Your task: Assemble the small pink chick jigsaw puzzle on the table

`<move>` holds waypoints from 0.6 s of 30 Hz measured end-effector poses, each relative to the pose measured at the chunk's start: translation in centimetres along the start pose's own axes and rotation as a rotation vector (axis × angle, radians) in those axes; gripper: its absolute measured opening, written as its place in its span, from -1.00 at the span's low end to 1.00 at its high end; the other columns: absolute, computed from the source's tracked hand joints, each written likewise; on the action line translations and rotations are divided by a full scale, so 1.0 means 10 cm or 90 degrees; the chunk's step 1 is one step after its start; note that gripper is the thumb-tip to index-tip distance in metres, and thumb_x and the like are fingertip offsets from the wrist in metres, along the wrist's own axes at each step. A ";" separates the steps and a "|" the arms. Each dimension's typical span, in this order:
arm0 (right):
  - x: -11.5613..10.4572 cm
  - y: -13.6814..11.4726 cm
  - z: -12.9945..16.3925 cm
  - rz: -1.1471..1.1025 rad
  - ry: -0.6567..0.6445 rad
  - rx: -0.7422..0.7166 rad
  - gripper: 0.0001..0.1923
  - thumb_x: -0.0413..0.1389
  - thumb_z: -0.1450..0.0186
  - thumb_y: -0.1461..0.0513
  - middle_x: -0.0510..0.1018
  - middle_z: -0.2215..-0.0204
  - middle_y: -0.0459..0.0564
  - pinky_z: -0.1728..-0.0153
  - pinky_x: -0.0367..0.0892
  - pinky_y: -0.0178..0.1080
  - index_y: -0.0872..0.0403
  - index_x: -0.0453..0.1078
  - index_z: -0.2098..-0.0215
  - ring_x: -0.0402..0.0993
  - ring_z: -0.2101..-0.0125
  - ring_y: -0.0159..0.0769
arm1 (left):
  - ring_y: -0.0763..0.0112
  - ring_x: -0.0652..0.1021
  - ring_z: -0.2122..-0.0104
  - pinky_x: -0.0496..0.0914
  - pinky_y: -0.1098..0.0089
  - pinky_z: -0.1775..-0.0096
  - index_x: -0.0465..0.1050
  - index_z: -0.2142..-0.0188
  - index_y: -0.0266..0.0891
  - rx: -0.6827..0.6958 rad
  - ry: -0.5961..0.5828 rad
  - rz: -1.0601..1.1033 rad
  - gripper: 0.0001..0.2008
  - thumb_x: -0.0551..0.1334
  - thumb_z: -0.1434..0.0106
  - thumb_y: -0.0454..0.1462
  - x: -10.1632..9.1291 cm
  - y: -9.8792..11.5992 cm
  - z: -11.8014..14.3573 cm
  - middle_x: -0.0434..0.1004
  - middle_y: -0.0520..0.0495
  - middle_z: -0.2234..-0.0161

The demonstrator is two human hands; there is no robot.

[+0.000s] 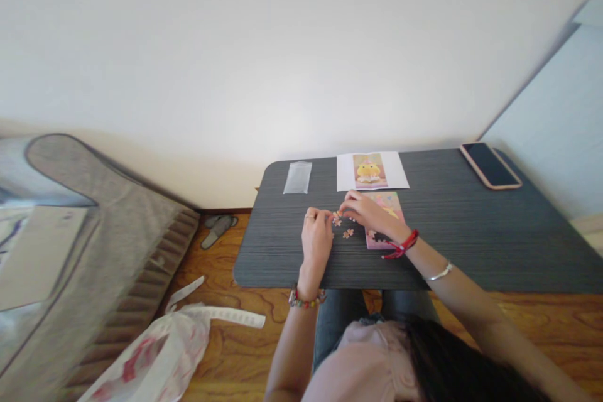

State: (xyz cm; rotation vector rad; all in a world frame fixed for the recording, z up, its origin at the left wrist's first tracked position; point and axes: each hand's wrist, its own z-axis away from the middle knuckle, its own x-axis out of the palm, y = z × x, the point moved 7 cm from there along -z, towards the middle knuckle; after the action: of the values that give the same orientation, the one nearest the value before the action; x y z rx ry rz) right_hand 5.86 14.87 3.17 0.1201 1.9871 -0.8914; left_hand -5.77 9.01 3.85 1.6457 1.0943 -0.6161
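My left hand (318, 235) is at the left of a small cluster of pink puzzle pieces (336, 221), its thumb and fingertips pinched together on a piece at the cluster's edge. From the right, my right hand (363, 210) reaches over with its fingertips pinched at the same cluster; its fingers partly cover the piece they hold. A loose puzzle piece (348, 233) lies just below the fingertips. Under my right wrist is the partly filled pink puzzle board (392, 202), with pieces in it and a dark gap near its lower side.
A paper sheet with a yellow character picture (370, 171) lies behind the board. On the dark table (452, 226) are a clear plastic bag (298, 177) at left and a phone (490, 165) at far right. A sofa (127, 232), slippers (218, 230) and a plastic carrier bag (160, 352) are left.
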 end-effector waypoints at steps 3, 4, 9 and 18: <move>-0.18 0.00 0.17 -0.013 0.039 0.011 -0.84 -0.01 -0.31 0.25 0.33 0.32 0.00 0.23 0.30 -0.23 0.09 0.40 0.33 0.34 0.29 -0.32 | 0.40 0.40 0.32 0.33 0.39 0.21 0.42 0.37 -0.24 0.043 0.016 0.058 -0.88 0.11 -0.25 -0.34 0.01 0.17 0.02 0.32 -0.04 0.35; -0.23 0.01 0.23 -0.010 0.049 0.018 -0.84 -0.01 -0.31 0.24 0.34 0.32 0.00 0.22 0.30 -0.22 0.09 0.40 0.34 0.34 0.29 -0.31 | 0.41 0.40 0.33 0.33 0.40 0.21 0.42 0.37 -0.24 0.054 0.014 0.074 -0.88 0.11 -0.25 -0.34 0.03 0.23 0.02 0.32 -0.04 0.35; -0.42 0.13 0.57 0.064 0.082 0.076 -0.82 -0.04 -0.32 0.24 0.36 0.30 0.03 0.20 0.32 -0.19 0.08 0.40 0.31 0.36 0.26 -0.28 | 0.42 0.40 0.32 0.33 0.42 0.22 0.41 0.36 -0.25 0.111 -0.046 0.084 -0.87 0.10 -0.25 -0.35 0.29 0.49 -0.01 0.32 -0.04 0.35; -0.27 0.36 0.95 0.167 0.044 0.188 -0.80 -0.03 -0.30 0.26 0.42 0.26 0.08 0.22 0.32 -0.21 0.11 0.43 0.32 0.38 0.30 -0.27 | 0.40 0.39 0.24 0.33 0.41 0.17 0.38 0.27 -0.23 0.168 -0.204 -0.050 -0.85 0.04 -0.30 -0.31 0.70 0.67 0.04 0.32 -0.06 0.30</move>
State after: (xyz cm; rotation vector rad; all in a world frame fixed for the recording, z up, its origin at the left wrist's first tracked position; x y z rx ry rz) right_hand 15.60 12.24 0.34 0.5734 1.8368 -1.0113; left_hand 3.35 10.67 1.15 1.6563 0.8724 -1.0737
